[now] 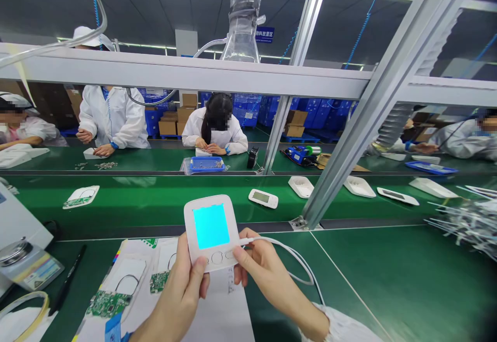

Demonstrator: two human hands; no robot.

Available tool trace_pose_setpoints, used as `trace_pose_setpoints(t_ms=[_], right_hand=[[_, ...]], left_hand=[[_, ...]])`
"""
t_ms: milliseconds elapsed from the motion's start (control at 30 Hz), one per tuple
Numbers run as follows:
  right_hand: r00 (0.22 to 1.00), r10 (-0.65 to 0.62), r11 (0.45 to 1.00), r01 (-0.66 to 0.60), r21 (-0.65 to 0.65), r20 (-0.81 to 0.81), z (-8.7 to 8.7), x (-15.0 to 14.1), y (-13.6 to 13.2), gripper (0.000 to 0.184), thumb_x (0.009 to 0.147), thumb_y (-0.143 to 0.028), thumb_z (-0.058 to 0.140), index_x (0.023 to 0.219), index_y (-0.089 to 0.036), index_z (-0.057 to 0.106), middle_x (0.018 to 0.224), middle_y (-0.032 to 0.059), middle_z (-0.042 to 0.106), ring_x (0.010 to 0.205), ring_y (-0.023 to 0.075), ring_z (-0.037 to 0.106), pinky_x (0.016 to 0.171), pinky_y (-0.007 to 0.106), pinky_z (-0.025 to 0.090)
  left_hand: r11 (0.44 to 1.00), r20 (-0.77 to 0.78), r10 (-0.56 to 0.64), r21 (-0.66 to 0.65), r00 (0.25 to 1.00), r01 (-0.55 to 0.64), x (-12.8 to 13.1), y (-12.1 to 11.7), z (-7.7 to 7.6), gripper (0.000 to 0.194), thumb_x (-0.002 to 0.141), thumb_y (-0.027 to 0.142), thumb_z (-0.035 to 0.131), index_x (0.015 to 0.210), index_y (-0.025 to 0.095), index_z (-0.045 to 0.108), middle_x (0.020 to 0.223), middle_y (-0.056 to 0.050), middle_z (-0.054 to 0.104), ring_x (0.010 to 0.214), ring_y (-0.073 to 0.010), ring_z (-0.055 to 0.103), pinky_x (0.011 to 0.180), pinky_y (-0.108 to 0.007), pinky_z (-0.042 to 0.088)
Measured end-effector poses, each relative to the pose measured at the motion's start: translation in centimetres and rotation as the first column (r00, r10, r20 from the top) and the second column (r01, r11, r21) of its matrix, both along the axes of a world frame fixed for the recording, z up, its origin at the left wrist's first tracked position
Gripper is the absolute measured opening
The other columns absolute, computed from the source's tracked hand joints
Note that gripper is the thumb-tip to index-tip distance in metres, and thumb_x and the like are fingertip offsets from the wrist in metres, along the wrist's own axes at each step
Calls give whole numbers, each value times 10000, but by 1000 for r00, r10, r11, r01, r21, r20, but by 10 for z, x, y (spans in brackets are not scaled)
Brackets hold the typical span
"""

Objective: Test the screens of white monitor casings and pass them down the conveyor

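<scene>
Above the white paper (229, 311), as I watched, a white handheld display unit (212, 230) was tilted screen-up, presumably for reading. The left hand (184, 285), curled closed, gripped its left edge; the right hand (262, 261), partly closed, held its lower-right corner and cable plug (246, 240), likely steadying the connection. Green circuit boards (109, 304) lay within reach.

The handheld device (212, 236) was plain white, its screen (212, 225) a flat, bright cyan, and the cable (289, 247) beside it was white too. On white paper (229, 316), the circuit boards (108, 304) were green with pale flecks, while the wrist strap (113, 327) was blue. The table (396, 269) was dark green, ruled with thin white lines (349, 284), the conveyor belt (135, 197) a brighter green.
</scene>
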State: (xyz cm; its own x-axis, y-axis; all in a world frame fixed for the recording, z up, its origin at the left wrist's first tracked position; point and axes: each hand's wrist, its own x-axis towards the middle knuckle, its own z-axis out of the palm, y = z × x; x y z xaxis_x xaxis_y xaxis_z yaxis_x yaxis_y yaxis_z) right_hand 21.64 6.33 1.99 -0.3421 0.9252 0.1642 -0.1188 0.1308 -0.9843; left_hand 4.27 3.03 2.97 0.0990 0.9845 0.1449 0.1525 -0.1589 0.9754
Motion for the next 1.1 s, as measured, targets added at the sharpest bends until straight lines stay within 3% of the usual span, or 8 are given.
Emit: trace_pose_setpoints(t_ms=[133,300,400,567,700,867,967,1100], right_hand=[[1000,-6,1000,6,8,27,2,1,0,422,918,-593,550,856,-176,528,616,-23,544,506,125,553,468,216,417],[957,-156,986,136,97,244,5,6,4,662,955,-685,315,619,-175,571,512,16,562,504,145,558,560,261,448],[924,-270,963,250,104,270,6,10,5,684,929,-728,306,543,-204,516,398,-22,461,475,156,546,624,284,461],[927,-244,969,219,116,286,8,10,1,688,911,-757,291,542,-215,500,395,-30,451,468,158,539,646,290,454],[937,-221,973,193,128,270,9,9,-2,657,942,-709,311,551,-215,499,403,-32,469,465,153,536,626,280,444],[935,-212,971,170,165,284,12,9,-5,665,963,-678,303,534,-214,507,407,-12,505,523,165,553,671,281,434],[935,-216,970,171,175,280,12,10,-4,665,967,-671,311,529,-210,507,414,-12,510,510,159,544,661,282,431],[937,-218,968,172,184,271,11,10,-2,644,984,-636,324,557,-200,532,431,-9,519,522,155,551,658,276,448]], left_hand=[[1000,59,0,0,998,0,-4,8,-2,417,930,524,482,1195,212,405,589,69,489,491,-112,424,460,-214,385],[938,373,-57,-297,926,177,-23,50,-4,486,711,472,745,1001,133,550,629,-20,601,445,-130,492,324,-214,350],[951,371,82,-308,925,39,-43,84,-15,225,769,265,696,893,107,593,661,-38,619,453,-96,504,384,-207,403],[948,235,273,-232,933,-219,-84,120,-28,153,902,145,572,1054,134,592,1051,-65,658,921,-178,652,794,-338,544],[956,-67,184,-220,981,-194,-94,116,-38,42,864,148,657,893,135,629,891,-6,644,781,-155,617,751,-339,515],[972,-255,-16,-231,967,-45,-66,94,-53,347,730,116,756,517,161,486,566,75,476,589,-116,481,666,-284,438],[979,-202,-64,-204,977,22,-53,83,-36,357,685,239,783,494,183,487,572,58,503,589,-127,464,661,-290,426],[982,30,-75,-169,997,79,-45,67,-3,288,838,483,583,785,202,552,776,-12,654,776,-205,629,753,-359,519]])
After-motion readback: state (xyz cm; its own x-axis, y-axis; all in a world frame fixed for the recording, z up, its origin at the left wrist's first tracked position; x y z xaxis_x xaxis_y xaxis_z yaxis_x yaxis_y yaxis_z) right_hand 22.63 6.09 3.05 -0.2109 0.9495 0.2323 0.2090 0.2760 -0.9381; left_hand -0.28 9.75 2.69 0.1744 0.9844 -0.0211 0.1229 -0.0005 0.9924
